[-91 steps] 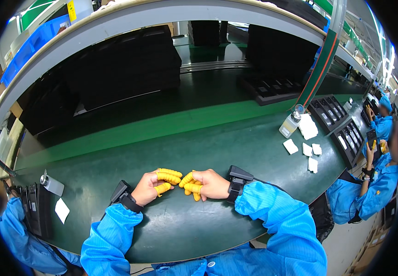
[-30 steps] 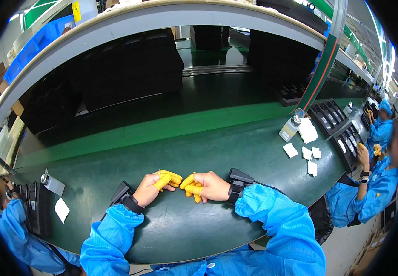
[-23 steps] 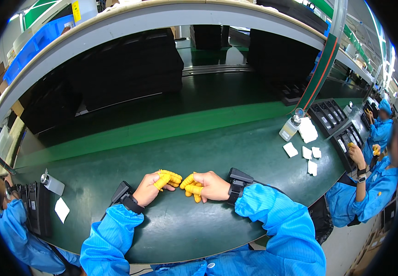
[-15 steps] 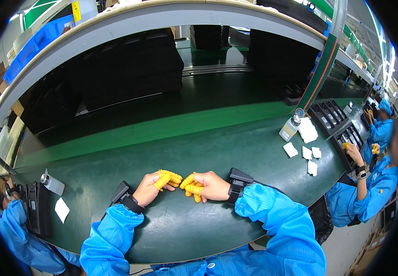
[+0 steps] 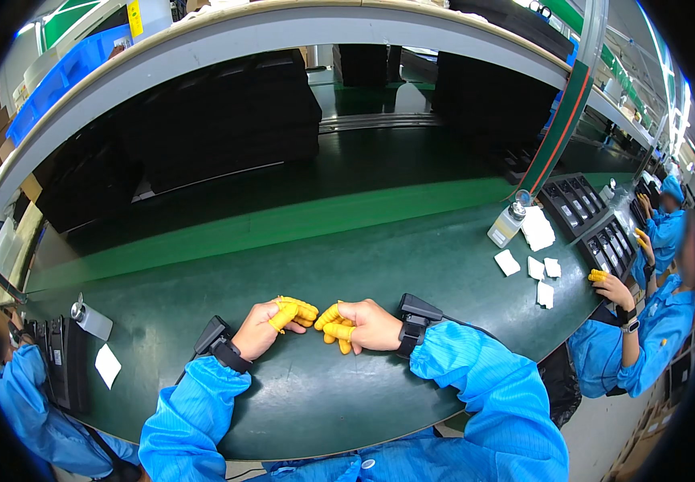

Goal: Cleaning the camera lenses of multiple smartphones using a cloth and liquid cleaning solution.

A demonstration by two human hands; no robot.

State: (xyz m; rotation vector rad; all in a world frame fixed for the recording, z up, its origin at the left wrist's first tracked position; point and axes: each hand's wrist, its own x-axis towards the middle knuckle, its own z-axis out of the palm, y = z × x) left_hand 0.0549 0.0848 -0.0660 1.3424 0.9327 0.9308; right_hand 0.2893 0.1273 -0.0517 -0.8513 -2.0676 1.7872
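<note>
My left hand (image 5: 262,329) and my right hand (image 5: 366,324) rest close together over the green worktable (image 5: 307,277), their fingertips nearly meeting. Yellow finger cots cover the fingers of both. The left fingers are pressed together and point to the right, with the thumb bent below them. Those of the right hand curl down and leftward. I see nothing held in either one. A black strap with a dark box-shaped device is on my left wrist (image 5: 224,351), and a similar one is on my right wrist (image 5: 413,325).
At the right stand a clear pump bottle (image 5: 507,224), several white wipes (image 5: 538,228) and black trays (image 5: 604,241). A co-worker (image 5: 644,321) sits beside them. At the left are another bottle (image 5: 91,320), a white wipe (image 5: 108,366) and a second co-worker (image 5: 38,402). A shelf (image 5: 347,30) spans above.
My hands keep the same place and pose. At the right, the near co-worker's hand has drawn back from the black tray toward the table edge.
</note>
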